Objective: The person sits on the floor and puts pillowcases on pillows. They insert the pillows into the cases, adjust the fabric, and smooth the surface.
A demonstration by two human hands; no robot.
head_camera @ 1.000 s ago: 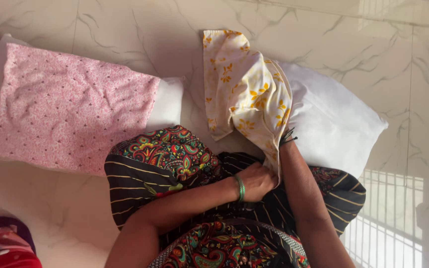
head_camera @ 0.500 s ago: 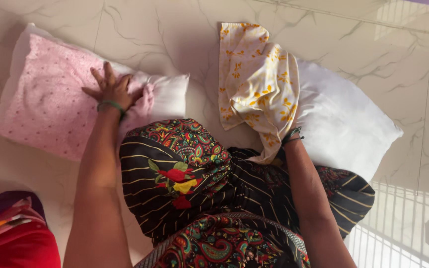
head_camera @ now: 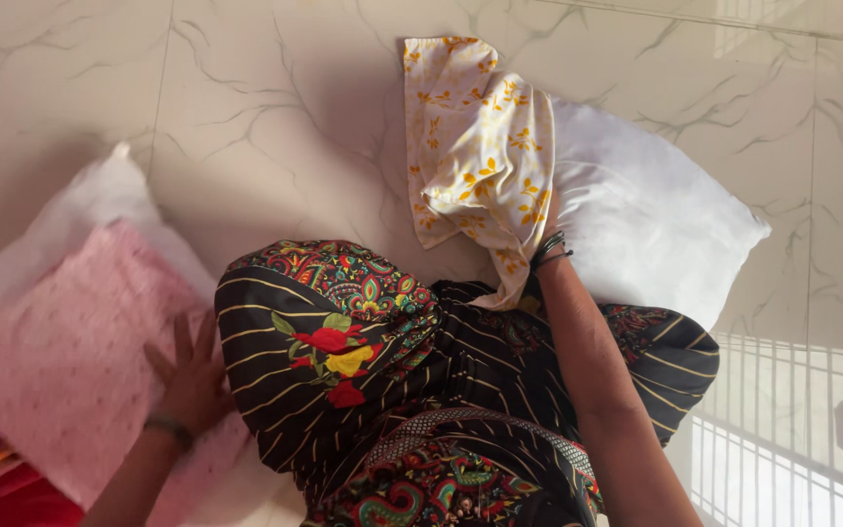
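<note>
Marble floor (head_camera: 275, 117) lies under everything. We see our white pillow (head_camera: 646, 224) half inside the yellow-flowered cover (head_camera: 475, 146); our right hand (head_camera: 545, 217) is buried in that cover, so its grip cannot be told. Our left hand (head_camera: 187, 376) presses flat, fingers spread, on the pink-covered pillow (head_camera: 60, 361), which is blurred and cut off at the left edge.

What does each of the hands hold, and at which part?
The left hand lies flat on the pink-covered pillow near its edge. The right hand is hidden inside the yellow floral pillowcase; its hold cannot be told.
</note>
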